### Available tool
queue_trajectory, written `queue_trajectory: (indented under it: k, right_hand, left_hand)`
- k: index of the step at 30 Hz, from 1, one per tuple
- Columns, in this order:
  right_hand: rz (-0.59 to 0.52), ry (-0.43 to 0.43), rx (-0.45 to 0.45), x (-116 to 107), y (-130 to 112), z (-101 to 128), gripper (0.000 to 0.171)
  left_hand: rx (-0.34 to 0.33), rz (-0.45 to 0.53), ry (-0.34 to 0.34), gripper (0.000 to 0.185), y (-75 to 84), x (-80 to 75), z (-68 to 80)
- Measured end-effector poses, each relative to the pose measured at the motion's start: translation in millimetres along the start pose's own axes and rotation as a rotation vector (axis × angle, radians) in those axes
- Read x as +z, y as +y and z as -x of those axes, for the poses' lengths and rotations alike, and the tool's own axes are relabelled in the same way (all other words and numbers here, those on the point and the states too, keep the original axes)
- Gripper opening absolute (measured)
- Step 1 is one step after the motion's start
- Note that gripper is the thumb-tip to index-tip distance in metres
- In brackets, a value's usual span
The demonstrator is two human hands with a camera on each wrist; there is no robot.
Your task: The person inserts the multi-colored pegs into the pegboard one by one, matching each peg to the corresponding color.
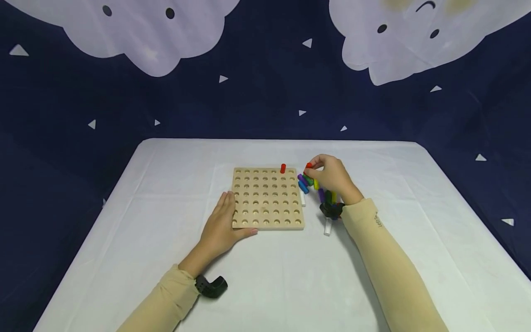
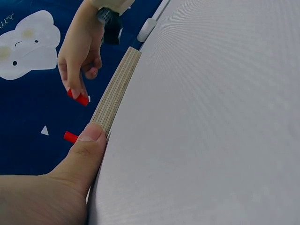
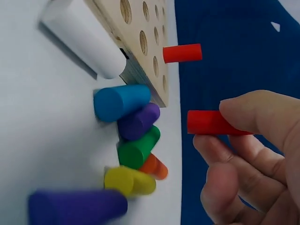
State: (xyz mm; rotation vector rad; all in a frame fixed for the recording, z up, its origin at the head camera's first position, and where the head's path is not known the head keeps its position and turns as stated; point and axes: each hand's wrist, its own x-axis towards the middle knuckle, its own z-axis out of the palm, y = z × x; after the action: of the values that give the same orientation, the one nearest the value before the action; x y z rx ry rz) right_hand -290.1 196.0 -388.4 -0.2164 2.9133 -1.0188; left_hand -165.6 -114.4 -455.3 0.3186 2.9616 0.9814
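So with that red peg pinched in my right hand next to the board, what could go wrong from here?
The red peg is pinched only at one end by the right hand, so it could slip or tilt.

The loose pegs lie crowded beside the pegboard; the hand might knock them rolling.

The left hand only rests at the board's edge, so a hard push could shift it and topple the standing red peg.

A short red peg (image 3: 211, 123) lies level, pinched at one end between the fingers (image 3: 255, 115) of the right hand (image 1: 332, 177), its free end toward the wooden pegboard (image 1: 267, 198). The pegboard is a flat, pale square with rows of round holes; the left hand (image 1: 220, 228) rests on its near left corner, thumb (image 2: 89, 140) against the edge. One red peg (image 1: 283, 168) stands upright in the far row.
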Motion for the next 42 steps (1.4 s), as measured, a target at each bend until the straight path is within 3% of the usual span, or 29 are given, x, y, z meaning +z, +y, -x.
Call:
queue_trajectory:
  k: [9, 17, 35, 42]
  right_hand:
    - [-0.025, 0.000, -0.026, 16, -11, -23, 0.021]
    - [-0.015, -0.053, -0.005, 24, -16, -28, 0.020]
    - [0.055, -0.062, -0.027, 28, -19, -28, 0.021]
    - [0.047, -0.052, 0.013, 13, -18, -22, 0.033]
  left_hand:
    - [-0.003, -0.006, 0.004, 0.127, -0.2, -0.4, 0.4]
    - [-0.009, -0.002, -0.008, 0.128, -0.1, 0.3, 0.1]
    - [-0.005, -0.004, -0.010, 0.128, -2.1, 1.1, -1.0]
    - [-0.007, -0.010, -0.014, 0.128, -2.4, 0.2, -1.9]
